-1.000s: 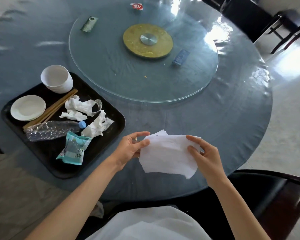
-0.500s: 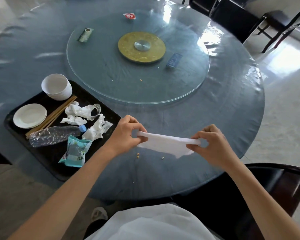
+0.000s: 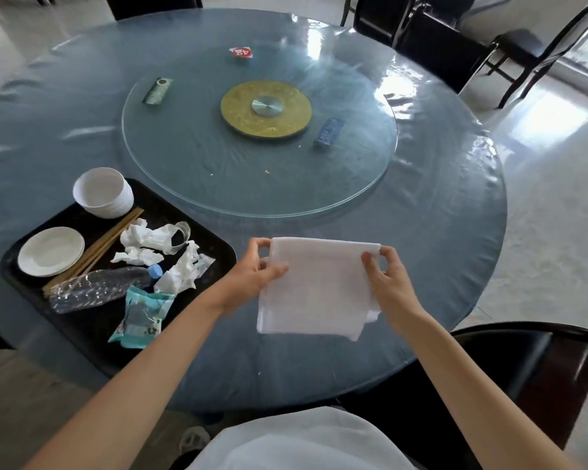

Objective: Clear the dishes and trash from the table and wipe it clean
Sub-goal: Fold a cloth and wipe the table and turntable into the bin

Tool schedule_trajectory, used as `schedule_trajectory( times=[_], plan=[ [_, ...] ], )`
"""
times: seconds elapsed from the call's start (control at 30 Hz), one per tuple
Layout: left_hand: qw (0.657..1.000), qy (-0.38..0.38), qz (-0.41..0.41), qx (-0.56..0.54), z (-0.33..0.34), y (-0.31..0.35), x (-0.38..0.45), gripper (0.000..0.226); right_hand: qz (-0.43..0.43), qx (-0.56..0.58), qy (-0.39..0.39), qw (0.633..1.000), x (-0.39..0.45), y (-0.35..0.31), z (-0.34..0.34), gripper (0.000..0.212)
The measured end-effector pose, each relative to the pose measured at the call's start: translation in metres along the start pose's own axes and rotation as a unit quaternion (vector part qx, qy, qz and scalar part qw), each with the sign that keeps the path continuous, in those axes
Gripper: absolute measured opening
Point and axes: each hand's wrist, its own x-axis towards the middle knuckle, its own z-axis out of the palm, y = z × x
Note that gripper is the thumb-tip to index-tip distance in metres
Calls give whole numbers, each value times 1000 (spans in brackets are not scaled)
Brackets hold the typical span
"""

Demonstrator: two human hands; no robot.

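White cloth (image 3: 316, 286): pinched at its top corners by left hand (image 3: 252, 279) and right hand (image 3: 387, 283), above table's (image 3: 438, 232) near edge.

We see both forearms bare to the elbow, no sleeves, watch or rings on them, and a white garment (image 3: 296, 442) covering the torso below.

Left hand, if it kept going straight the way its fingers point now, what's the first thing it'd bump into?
The left hand already grips the white cloth, fingers pointing right. Past the cloth, it would probably meet the right hand holding the other side.
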Motion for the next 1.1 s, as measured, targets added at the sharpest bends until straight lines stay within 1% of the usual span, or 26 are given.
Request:
schedule_trajectory(
  times=[0.07, 0.1, 0.13, 0.17, 0.2, 0.27, 0.33, 0.4, 0.43, 0.5, 0.57, 0.63, 0.67, 0.73, 0.77, 0.87, 0.93, 1.0, 1.03, 1.1],
  plan=[
    [998, -34, -26, -35, -5, -8, 5, 74, 101, 72, -26, 992, 9, 3, -2, 38],
    [997, -51, -29, -49, -7, -9, 5, 82, 132, 105, -53, 984, 12, 4, -5, 54],
    [996, -68, -29, -49, -10, -11, 5, 85, 144, 118, -86, 979, 15, 6, -9, 66],
    [996, -82, -25, -31, -11, -11, 5, 84, 144, 118, -121, 975, 16, 7, -12, 74],
    [996, -84, -22, 13, -12, -13, 7, 80, 136, 89, -153, 975, 17, 8, -14, 80],
    [988, -68, -28, 136, -12, -17, 10, 75, 100, -50, -212, 971, 17, 11, -15, 96],
    [972, -60, -41, 223, -7, -22, 17, 81, 80, -203, -242, 945, 17, 12, -11, 106],
    [948, -60, -47, 309, 2, -24, 24, 88, 55, -311, -261, 912, 16, 12, -2, 106],
    [932, -56, -49, 355, 7, -24, 28, 89, 35, -352, -263, 897, 16, 12, 3, 102],
    [903, -40, -54, 424, 15, -23, 37, 88, -14, -425, -259, 867, 21, 18, 10, 86],
    [883, -19, -45, 467, 18, -20, 45, 76, -66, -473, -244, 844, 33, 25, 13, 63],
    [867, -3, -18, 497, 15, -16, 54, 56, -144, -493, -226, 828, 48, 24, 9, 26],
    [862, 9, -5, 507, 10, -14, 59, 45, -166, -494, -228, 822, 56, 23, 4, 22],
    [854, 41, 12, 519, -2, -11, 67, 27, -191, -495, -243, 812, 75, 22, -6, 26],
    [854, 53, 19, 518, -7, -10, 71, 21, -203, -499, -248, 805, 85, 22, -11, 28],
    [871, 56, 62, 485, -20, -10, 81, 9, -235, -505, -286, 780, 114, 13, -13, 37],
    [874, 47, 106, 472, -23, -2, 90, 7, -231, -487, -322, 778, 128, -3, -3, 38],
    [869, 33, 140, 474, -24, 11, 102, 10, -217, -482, -355, 771, 141, -22, 14, 66],
    [864, 28, 149, 481, -25, 18, 110, 12, -218, -489, -365, 762, 146, -31, 24, 73],
    [862, 30, 167, 477, -34, 30, 127, 15, -222, -473, -399, 754, 161, -41, 46, 65]
  ],
)
